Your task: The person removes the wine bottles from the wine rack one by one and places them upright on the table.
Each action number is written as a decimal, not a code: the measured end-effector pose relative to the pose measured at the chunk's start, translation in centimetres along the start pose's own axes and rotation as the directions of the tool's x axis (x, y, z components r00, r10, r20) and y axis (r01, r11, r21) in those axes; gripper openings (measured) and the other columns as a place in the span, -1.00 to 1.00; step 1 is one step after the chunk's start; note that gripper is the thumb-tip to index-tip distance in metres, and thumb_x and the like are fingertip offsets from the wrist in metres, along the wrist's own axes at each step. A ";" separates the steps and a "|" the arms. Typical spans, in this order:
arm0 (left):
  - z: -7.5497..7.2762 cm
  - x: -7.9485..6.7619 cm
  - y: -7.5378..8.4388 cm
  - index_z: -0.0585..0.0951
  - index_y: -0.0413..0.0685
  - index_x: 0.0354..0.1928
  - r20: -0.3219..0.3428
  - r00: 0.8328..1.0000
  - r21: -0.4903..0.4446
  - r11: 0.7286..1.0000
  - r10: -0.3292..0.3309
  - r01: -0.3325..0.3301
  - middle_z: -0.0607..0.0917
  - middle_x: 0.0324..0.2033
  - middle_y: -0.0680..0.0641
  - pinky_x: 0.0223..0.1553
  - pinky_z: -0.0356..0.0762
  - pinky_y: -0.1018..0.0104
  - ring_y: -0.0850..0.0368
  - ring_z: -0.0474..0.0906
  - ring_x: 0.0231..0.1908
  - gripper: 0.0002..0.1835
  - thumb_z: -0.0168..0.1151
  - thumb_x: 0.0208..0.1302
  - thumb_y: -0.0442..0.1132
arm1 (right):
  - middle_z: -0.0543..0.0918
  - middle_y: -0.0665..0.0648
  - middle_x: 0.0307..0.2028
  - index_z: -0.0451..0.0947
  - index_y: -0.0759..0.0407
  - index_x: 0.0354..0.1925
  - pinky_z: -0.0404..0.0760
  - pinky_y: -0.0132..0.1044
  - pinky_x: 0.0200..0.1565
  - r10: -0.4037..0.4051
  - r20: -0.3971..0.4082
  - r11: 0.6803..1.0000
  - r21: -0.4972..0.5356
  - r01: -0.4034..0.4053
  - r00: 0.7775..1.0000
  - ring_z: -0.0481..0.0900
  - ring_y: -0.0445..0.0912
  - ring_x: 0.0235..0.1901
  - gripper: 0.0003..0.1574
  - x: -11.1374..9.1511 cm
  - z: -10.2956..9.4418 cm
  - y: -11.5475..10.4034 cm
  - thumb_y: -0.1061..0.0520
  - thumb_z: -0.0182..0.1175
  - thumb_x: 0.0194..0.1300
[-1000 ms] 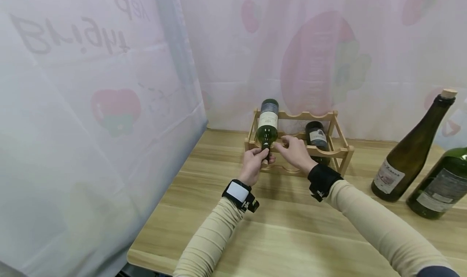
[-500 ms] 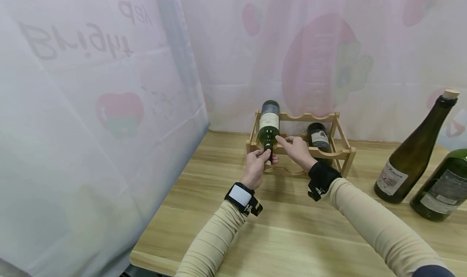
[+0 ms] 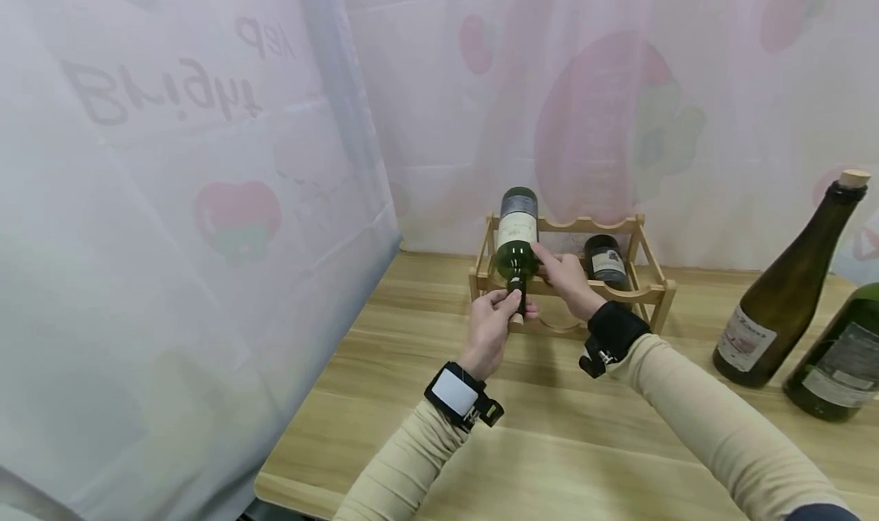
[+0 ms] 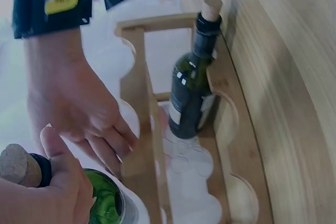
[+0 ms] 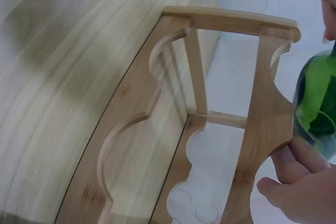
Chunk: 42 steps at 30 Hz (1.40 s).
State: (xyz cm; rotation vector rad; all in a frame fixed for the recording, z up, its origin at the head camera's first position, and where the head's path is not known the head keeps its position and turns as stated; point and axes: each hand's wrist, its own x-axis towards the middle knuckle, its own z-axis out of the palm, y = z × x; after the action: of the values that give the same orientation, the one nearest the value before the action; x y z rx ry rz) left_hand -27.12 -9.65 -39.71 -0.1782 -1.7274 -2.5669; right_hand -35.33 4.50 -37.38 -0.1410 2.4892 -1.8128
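Observation:
A green wine bottle point(image 3: 518, 231) with a cream label lies tilted across the left end of the wooden wine rack point(image 3: 635, 294), its corked neck toward me. My left hand point(image 3: 489, 330) grips that neck, thumb on top, and the cork point(image 4: 21, 166) sticks out past the fingers in the left wrist view. From the right side my right hand point(image 3: 568, 281) holds the bottle's body, one digit by the label and other fingers point(image 5: 298, 160) curled against its glass. A second, darker wine bottle point(image 3: 606, 262) lies on the rack's lower level at the right, its neck also corked.
Two larger bottles stand upright on the wooden table point(image 3: 584, 445) at the right: a tall brown one point(image 3: 783, 292) with a cork, and a green one point(image 3: 841, 353) cut off by the frame. A printed curtain point(image 3: 446, 109) hangs behind the rack and along the left.
My right hand has come left from the rack's front rail onto the bottle's body. The bottle has risen slightly and shifted right over the rack; my left hand keeps its neck. The head view has shifted slightly.

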 end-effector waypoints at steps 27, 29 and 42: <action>3.2 -3.5 0.9 0.40 -0.41 0.01 0.082 0.994 0.024 0.997 -0.074 0.072 0.73 -0.38 -0.18 -0.44 0.60 0.47 0.23 0.69 -0.46 -0.69 0.17 0.33 -0.37 | 0.68 -0.12 -0.43 0.40 0.27 0.02 0.68 -0.38 -0.20 0.014 0.132 0.900 0.430 -0.070 0.991 0.67 -0.29 -0.41 -0.33 -2.9 -2.2 -0.3 -0.29 0.06 0.37; 3.3 -3.5 0.7 0.39 -0.41 0.00 0.087 0.993 0.017 0.997 -0.077 0.076 0.73 -0.40 -0.19 -0.44 0.61 0.47 0.22 0.69 -0.47 -0.70 0.17 0.33 -0.38 | 0.67 -0.10 -0.39 0.37 0.27 0.03 0.67 -0.38 -0.19 0.009 0.144 0.885 0.459 -0.075 0.990 0.67 -0.28 -0.38 -0.35 -2.9 -2.3 -0.1 -0.27 0.06 0.38; 4.4 -4.1 -0.2 0.35 -0.34 0.02 0.102 0.984 -0.004 0.989 -0.146 0.147 0.68 -0.43 -0.06 -0.40 0.65 0.46 0.23 0.68 -0.49 -0.68 0.19 0.29 -0.41 | 0.64 -0.14 -0.41 0.44 0.16 -0.09 0.62 -0.44 -0.19 0.022 0.159 0.889 0.448 -0.092 0.987 0.61 -0.32 -0.38 -0.44 -3.7 -3.6 1.6 -0.30 0.05 0.37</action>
State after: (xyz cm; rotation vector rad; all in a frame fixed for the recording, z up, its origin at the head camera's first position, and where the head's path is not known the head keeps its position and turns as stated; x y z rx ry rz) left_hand -22.74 -5.61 -38.72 -0.1923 -1.8253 -2.7172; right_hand -32.10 8.76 -37.88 -0.1693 1.8847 -2.2064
